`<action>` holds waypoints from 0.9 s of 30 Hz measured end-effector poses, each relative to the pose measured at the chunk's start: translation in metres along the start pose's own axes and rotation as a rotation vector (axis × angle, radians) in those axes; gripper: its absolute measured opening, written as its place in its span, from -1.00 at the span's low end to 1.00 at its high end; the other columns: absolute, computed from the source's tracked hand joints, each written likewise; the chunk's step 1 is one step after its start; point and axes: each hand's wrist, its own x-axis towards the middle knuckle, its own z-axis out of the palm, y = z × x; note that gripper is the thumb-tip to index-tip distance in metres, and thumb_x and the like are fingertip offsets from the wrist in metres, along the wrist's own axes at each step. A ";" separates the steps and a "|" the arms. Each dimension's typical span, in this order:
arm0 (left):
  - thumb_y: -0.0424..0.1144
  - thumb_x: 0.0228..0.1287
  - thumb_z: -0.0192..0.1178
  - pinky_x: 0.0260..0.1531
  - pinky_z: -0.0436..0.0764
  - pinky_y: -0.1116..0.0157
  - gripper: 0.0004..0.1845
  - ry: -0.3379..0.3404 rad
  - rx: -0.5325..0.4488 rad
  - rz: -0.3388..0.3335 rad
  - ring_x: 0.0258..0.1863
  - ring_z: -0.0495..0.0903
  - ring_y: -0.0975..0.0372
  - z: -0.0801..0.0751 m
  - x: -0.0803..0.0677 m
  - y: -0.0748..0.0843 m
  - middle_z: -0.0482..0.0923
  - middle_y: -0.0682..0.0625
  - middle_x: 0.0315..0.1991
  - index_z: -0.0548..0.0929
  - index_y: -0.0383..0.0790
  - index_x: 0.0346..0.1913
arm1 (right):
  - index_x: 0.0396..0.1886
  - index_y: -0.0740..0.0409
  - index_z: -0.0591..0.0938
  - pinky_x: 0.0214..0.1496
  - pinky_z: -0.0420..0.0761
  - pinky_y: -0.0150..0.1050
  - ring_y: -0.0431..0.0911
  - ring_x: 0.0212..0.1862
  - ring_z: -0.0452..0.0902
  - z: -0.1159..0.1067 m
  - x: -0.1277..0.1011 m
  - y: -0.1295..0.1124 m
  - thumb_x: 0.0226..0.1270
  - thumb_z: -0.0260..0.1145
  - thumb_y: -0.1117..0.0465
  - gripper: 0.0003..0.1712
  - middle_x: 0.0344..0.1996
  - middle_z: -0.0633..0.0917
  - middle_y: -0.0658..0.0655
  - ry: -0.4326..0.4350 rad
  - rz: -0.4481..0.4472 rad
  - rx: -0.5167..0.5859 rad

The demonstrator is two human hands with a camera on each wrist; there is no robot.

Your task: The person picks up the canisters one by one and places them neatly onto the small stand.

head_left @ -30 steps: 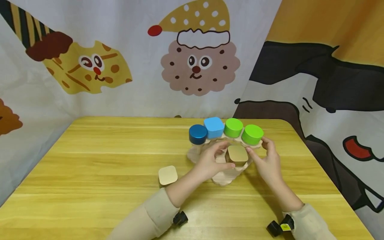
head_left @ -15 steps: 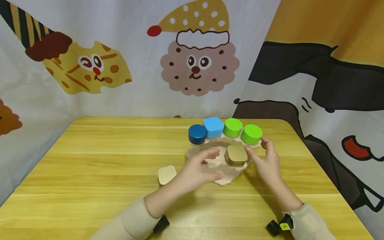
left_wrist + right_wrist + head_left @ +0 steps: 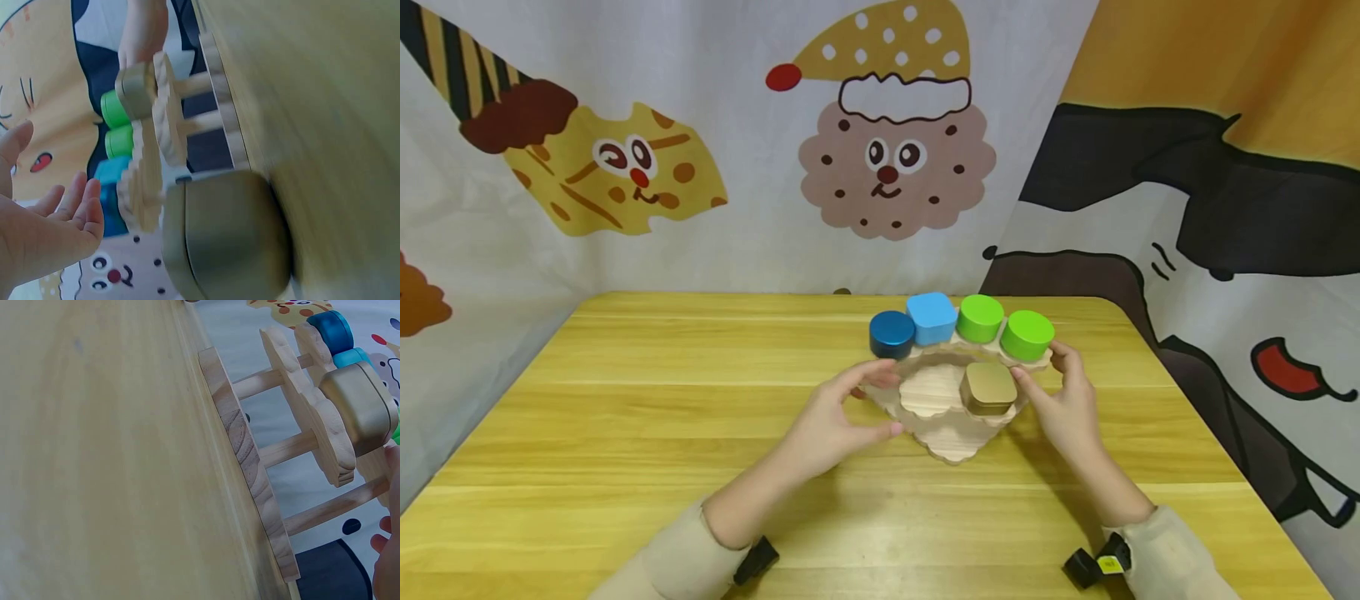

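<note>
Tiered stand on the table

The stand [image 3: 951,417] sits on the table [image 3: 625,433]; four jars [image 3: 958,321] line its 12 o'clock tier, one tin [image 3: 988,387] at 3 o'clock below.

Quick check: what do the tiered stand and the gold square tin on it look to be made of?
The tiered stand looks like unfinished pale wood: visible grain, scalloped edges, dowel posts. The gold square tin appears to be metal with a brushed satin sheen, though coated plastic cannot be ruled out.

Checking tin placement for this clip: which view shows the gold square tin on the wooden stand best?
The head view: the gold square tin sits whole on the wooden stand, between both hands. The right wrist view shows it side-on at the frame edge; the left wrist view shows it small and distant.
</note>
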 end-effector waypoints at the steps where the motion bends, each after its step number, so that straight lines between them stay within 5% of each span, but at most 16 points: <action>1: -0.25 0.02 0.47 0.03 0.39 0.06 -0.27 0.004 0.005 0.007 0.09 0.45 0.27 -0.003 0.000 -0.002 0.54 0.15 0.09 0.42 -0.10 0.31 | 0.28 0.30 0.32 0.17 0.26 0.23 0.20 0.16 0.32 0.000 0.000 0.000 0.24 0.41 0.13 -0.28 0.15 0.48 0.33 0.000 0.001 0.001; 9: -0.22 0.04 0.47 0.05 0.38 0.04 -0.26 0.010 0.065 -0.020 0.11 0.44 0.24 -0.021 -0.003 -0.013 0.54 0.13 0.11 0.41 -0.12 0.32 | 0.28 0.30 0.32 0.17 0.25 0.20 0.18 0.16 0.32 0.000 0.000 0.000 0.23 0.41 0.12 -0.27 0.14 0.49 0.33 -0.001 0.010 0.012; 27: -0.22 0.05 0.46 0.11 0.29 -0.10 -0.25 -0.118 0.077 -0.073 0.16 0.41 0.08 -0.048 -0.011 -0.044 0.49 0.07 0.16 0.39 -0.14 0.34 | 0.28 0.31 0.32 0.15 0.27 0.22 0.19 0.14 0.32 0.000 0.000 0.001 0.23 0.41 0.15 -0.28 0.13 0.49 0.34 0.004 -0.001 0.000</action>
